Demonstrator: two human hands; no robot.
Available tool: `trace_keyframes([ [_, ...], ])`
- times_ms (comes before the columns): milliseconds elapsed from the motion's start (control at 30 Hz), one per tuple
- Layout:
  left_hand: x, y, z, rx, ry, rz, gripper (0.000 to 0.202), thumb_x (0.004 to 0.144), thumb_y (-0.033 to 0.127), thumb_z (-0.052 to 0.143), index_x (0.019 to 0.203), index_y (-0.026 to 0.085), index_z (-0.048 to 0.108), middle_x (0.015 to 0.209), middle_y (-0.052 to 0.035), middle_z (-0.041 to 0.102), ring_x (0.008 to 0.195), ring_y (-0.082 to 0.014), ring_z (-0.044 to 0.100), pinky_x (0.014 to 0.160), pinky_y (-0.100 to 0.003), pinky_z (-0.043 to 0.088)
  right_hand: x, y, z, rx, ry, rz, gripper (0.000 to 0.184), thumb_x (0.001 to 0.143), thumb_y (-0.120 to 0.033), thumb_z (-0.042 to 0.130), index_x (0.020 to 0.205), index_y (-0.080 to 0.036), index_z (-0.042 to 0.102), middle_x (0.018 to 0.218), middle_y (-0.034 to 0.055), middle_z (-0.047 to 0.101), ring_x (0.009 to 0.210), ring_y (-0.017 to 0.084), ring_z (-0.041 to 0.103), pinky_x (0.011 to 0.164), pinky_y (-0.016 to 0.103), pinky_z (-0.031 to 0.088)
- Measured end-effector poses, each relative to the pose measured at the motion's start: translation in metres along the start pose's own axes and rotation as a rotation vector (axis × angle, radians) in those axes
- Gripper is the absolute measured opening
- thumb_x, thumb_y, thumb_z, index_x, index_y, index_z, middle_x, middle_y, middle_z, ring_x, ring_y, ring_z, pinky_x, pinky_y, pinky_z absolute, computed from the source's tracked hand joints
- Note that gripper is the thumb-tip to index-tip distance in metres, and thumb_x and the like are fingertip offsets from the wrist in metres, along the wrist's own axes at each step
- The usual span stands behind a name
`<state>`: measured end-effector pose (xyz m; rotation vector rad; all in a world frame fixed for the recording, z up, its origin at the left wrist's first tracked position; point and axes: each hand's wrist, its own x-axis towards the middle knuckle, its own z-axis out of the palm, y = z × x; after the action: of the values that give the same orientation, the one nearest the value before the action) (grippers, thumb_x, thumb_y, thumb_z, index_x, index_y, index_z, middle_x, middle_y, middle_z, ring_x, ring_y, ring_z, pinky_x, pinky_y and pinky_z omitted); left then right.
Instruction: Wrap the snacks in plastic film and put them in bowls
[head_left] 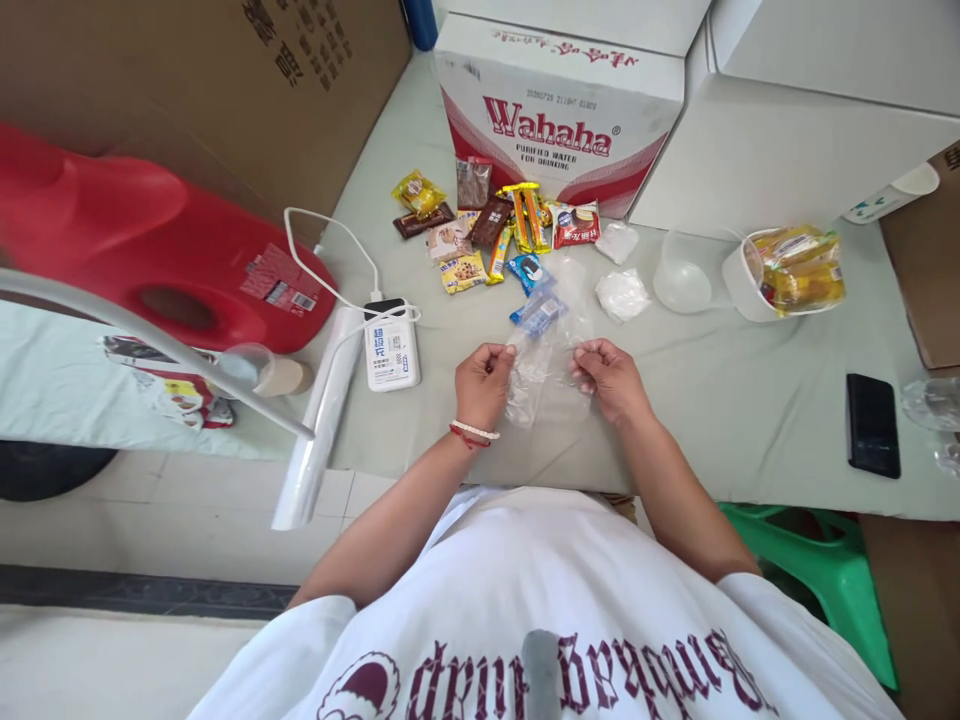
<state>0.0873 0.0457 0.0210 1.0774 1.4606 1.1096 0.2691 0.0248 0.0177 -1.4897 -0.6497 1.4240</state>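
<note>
A clear plastic bag (551, 375) is stretched between my two hands above the table. My left hand (482, 385) pinches its left edge between thumb and fingers. On the opposite edge, my right hand (611, 378) has a similar pinch. Just beyond the bag lie blue snack packets (529, 270), partly seen through the film. Behind them is a loose pile of wrapped snacks, with yellow-wrapped bars (527, 215), a brown packet (491, 220) and a red packet (576, 224). Two crumpled clear plastic bundles (622, 295) sit to the right of the pile.
A white container of yellow packets (799, 270) and a clear tub (684, 275) stand right. A phone (873, 425) lies far right. On the left are a power bank (392, 345) with cable, a plastic film roll (319, 430) and a red jug (157, 240). A Wahaha carton (559, 110) stands behind.
</note>
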Motion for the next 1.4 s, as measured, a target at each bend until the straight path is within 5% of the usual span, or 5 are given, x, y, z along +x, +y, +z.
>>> trace_keyframes([
  [333, -0.004, -0.019, 0.006, -0.226, -0.096, -0.175, 0.047, 0.087, 0.066, 0.062, 0.075, 0.020, 0.060, 0.051, 0.0067, 0.042, 0.047, -0.0101, 0.035, 0.047, -0.025, 0.029, -0.040, -0.019, -0.010, -0.515, 0.333, -0.563, 0.024, 0.088, -0.046, 0.069, 0.100, -0.026, 0.067, 0.102, 0.0054, 0.065, 0.084, 0.019, 0.057, 0.073, 0.031, 0.048],
  [700, -0.016, -0.016, 0.005, -0.291, -0.199, -0.246, 0.052, 0.097, 0.070, 0.042, 0.113, 0.022, 0.054, 0.080, 0.0012, 0.056, 0.051, -0.0102, 0.043, 0.047, -0.026, 0.036, -0.017, 0.022, 0.002, -0.362, 0.364, -0.212, 0.067, 0.073, -0.053, 0.080, 0.128, -0.023, 0.058, 0.111, 0.0064, 0.066, 0.065, 0.012, 0.050, 0.067, 0.030, 0.048],
  [900, -0.025, -0.015, -0.009, 0.431, 0.001, 0.437, 0.036, 0.088, 0.039, 0.069, 0.119, 0.021, 0.064, 0.113, -0.0113, 0.062, 0.101, -0.0253, 0.057, 0.091, -0.044, 0.048, -0.012, 0.002, 0.008, -0.086, 0.166, -0.138, 0.028, 0.070, -0.043, 0.080, 0.083, -0.021, 0.068, 0.074, -0.0007, 0.064, 0.066, 0.013, 0.053, 0.062, 0.026, 0.043],
  [1033, -0.032, -0.003, -0.009, 0.749, -0.256, 0.654, 0.025, 0.096, 0.032, 0.053, 0.111, 0.022, 0.070, 0.098, -0.0097, 0.069, 0.097, -0.0268, 0.062, 0.094, -0.048, 0.043, -0.020, -0.006, 0.010, -0.147, 0.172, -0.216, 0.027, 0.072, -0.041, 0.080, 0.083, -0.021, 0.066, 0.073, -0.0018, 0.063, 0.067, 0.013, 0.053, 0.063, 0.026, 0.042],
  [1400, -0.001, -0.015, -0.001, 0.174, -0.345, 0.096, 0.036, 0.094, 0.048, 0.052, 0.084, 0.018, 0.068, 0.075, -0.0013, 0.071, 0.074, -0.0170, 0.063, 0.072, -0.028, 0.048, -0.013, -0.011, -0.030, -0.431, 0.238, -0.301, 0.034, 0.084, -0.045, 0.066, 0.106, -0.020, 0.062, 0.075, -0.0048, 0.054, 0.067, 0.013, 0.048, 0.067, 0.027, 0.043],
])
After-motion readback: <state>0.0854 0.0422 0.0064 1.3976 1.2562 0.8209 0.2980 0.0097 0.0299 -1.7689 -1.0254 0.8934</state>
